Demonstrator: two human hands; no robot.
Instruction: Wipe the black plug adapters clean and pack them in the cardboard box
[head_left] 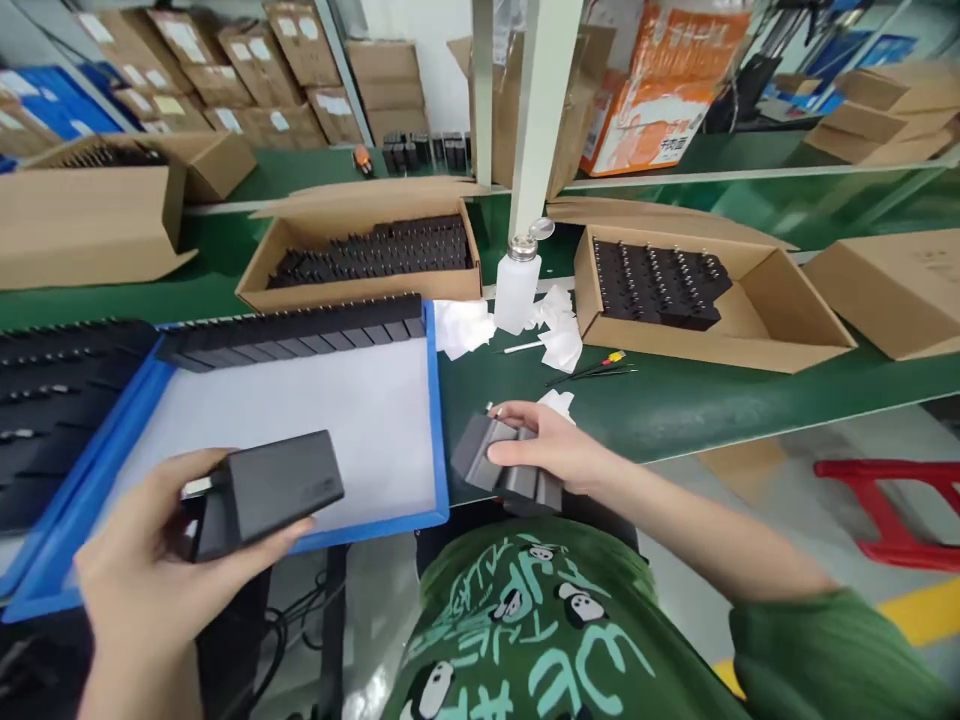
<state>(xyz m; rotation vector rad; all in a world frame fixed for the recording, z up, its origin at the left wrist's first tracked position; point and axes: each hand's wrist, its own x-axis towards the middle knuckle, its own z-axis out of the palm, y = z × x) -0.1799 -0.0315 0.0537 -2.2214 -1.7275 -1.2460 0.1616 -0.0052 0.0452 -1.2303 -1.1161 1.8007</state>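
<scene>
My left hand [139,560] is closed around black power adapters [285,485], at least two by their outlines, with a metal prong showing near the fingertips. They are held above the near part of a blue-rimmed tray [441,420] with a pale bottom. My right hand [555,445] grips a small row of dark power adapters [510,455] at the table's front edge, thumb across them and pins pointing up. Along the tray's far side stands a row of more adapters [300,335]. Fingers beneath both held groups are partly hidden.
Cardboard boxes of adapters stand behind, one at centre [360,292] and one at right [712,340]. Between them are a white pump bottle [517,290], crumpled tissues [561,340] and thin cables [592,372]. Another filled tray [52,400] lies left; a red stool [892,510] stands right.
</scene>
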